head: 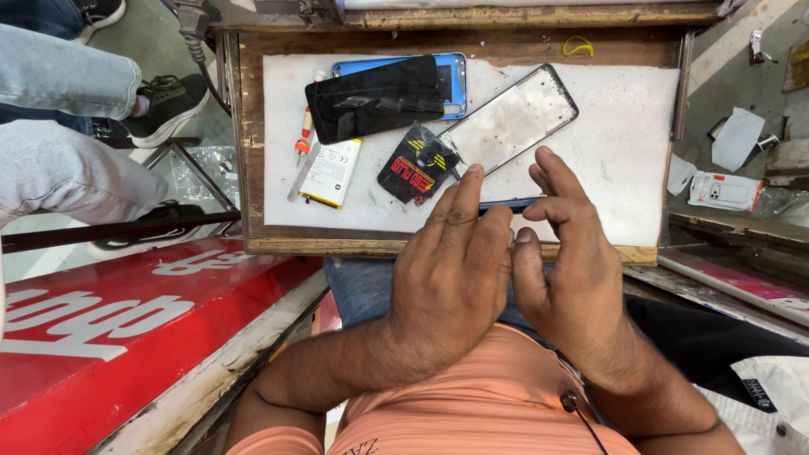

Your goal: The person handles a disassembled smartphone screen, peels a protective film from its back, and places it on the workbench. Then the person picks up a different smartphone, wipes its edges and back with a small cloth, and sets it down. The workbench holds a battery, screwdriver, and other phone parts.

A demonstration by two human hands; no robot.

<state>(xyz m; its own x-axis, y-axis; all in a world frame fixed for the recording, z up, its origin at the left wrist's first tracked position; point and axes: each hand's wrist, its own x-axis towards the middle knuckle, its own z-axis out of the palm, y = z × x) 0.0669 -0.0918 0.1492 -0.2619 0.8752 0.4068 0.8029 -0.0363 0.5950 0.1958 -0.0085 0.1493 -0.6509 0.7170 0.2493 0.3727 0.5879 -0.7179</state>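
Note:
My left hand (451, 270) and my right hand (569, 261) meet over the front edge of the work tray and pinch a thin dark phone part (510, 204) between their fingers; only its edge shows. Just beyond my fingers lies a grey phone middle frame (510, 126), tilted. To its left lie a black screen panel (375, 97) resting on a blue phone back (455, 80), a black packet with red and yellow print (413, 164), a white battery (333, 173) and a red-handled screwdriver (305, 131).
The white mat (615, 152) sits in a wooden tray (253, 135) on my lap. A red signboard (126, 320) lies at left. Another person's legs and shoes (160, 101) are at upper left. Paper scraps and a white device (723, 190) lie at right.

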